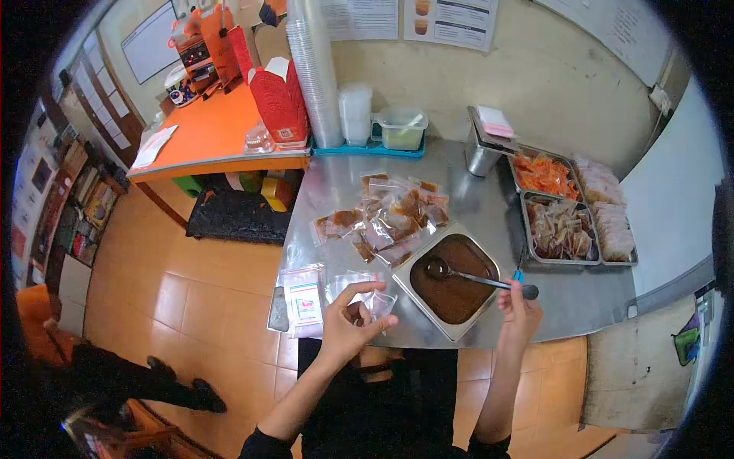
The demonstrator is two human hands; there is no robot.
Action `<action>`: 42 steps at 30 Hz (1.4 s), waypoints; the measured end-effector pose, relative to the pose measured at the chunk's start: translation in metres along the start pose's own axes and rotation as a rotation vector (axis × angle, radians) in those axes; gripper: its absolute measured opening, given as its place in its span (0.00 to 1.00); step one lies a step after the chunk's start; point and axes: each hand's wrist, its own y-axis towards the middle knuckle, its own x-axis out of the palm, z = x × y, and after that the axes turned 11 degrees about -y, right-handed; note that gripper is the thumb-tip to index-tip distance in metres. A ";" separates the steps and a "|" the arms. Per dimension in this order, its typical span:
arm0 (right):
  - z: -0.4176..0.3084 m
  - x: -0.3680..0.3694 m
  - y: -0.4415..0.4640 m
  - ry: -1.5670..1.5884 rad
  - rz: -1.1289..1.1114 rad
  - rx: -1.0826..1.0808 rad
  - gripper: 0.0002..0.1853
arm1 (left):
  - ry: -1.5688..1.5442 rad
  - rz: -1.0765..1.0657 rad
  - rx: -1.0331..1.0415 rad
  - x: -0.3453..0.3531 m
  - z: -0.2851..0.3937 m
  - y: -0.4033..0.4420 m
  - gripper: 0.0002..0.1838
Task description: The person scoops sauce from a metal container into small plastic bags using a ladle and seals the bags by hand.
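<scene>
My right hand [520,312] grips the black handle end of a ladle [474,278]. The ladle's bowl rests in brown sauce [451,297] inside a square metal tray [451,334]. Left of the tray, my left hand [353,321] has its fingers curled round a small clear plastic bag [380,304], thumb and forefinger apart at its edges. Beside that hand lies a pack of empty bags [306,306]. Behind it, filled sachets of brown sauce [390,222] are heaped on the steel table [482,200].
Metal trays hold orange shreds [544,176] and wrapped portions [562,231] at the right, beside stacked packets [612,229]. A metal container [485,149], plastic tubs [401,128] and tall cup stacks [313,76] stand at the back. A person's legs [138,379] show at lower left.
</scene>
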 end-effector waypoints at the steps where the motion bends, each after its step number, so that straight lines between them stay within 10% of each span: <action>1: 0.006 0.001 -0.004 -0.119 0.026 -0.170 0.11 | -0.004 0.003 0.011 0.000 0.000 0.000 0.30; 8: 0.003 -0.002 -0.045 -0.478 -0.332 -0.874 0.07 | -0.010 0.039 0.153 0.002 -0.004 0.005 0.27; 19: 0.026 -0.003 -0.041 0.250 0.146 0.138 0.15 | 0.087 0.096 0.311 0.007 0.005 0.016 0.29; 42: -0.010 -0.027 -0.027 0.454 0.343 0.070 0.13 | 0.182 -0.020 0.637 0.078 0.041 0.091 0.30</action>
